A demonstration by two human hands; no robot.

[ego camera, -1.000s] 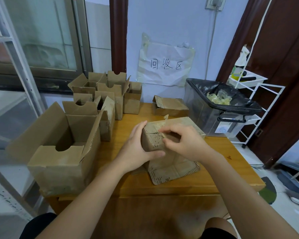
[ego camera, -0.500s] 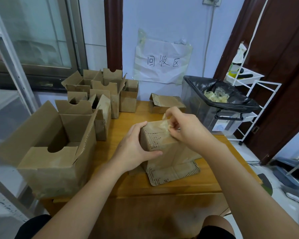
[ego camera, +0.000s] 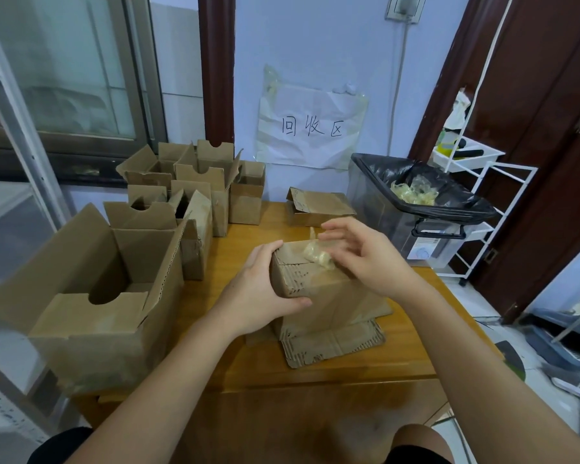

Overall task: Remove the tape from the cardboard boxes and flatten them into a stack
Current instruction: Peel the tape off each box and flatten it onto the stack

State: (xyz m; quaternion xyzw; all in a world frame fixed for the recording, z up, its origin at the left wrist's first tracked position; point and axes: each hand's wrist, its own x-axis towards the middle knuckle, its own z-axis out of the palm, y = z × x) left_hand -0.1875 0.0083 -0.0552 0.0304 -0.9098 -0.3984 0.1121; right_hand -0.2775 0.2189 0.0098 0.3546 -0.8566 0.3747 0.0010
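Note:
A small brown cardboard box [ego camera: 329, 296] stands on a flattened cardboard piece [ego camera: 335, 343] in the middle of the wooden table [ego camera: 315, 373]. My left hand [ego camera: 258, 293] grips the box's left side, thumb on the front face. My right hand [ego camera: 365, 259] hovers over the box top, slightly blurred, its fingertips pinching a crumpled strip of clear tape [ego camera: 317, 254] that is lifted off the top seam.
A large open box [ego camera: 91, 296] stands at the table's left front. Several smaller open boxes [ego camera: 195, 195] cluster behind it. A partly folded box [ego camera: 318, 205] lies at the back. A black-lined bin [ego camera: 416, 202] holding tape scraps and a white rack [ego camera: 482, 195] stand to the right.
My right hand has peeled the tape up from the box top and bunched it into a wad. The left hand kept its grip on the box's side.

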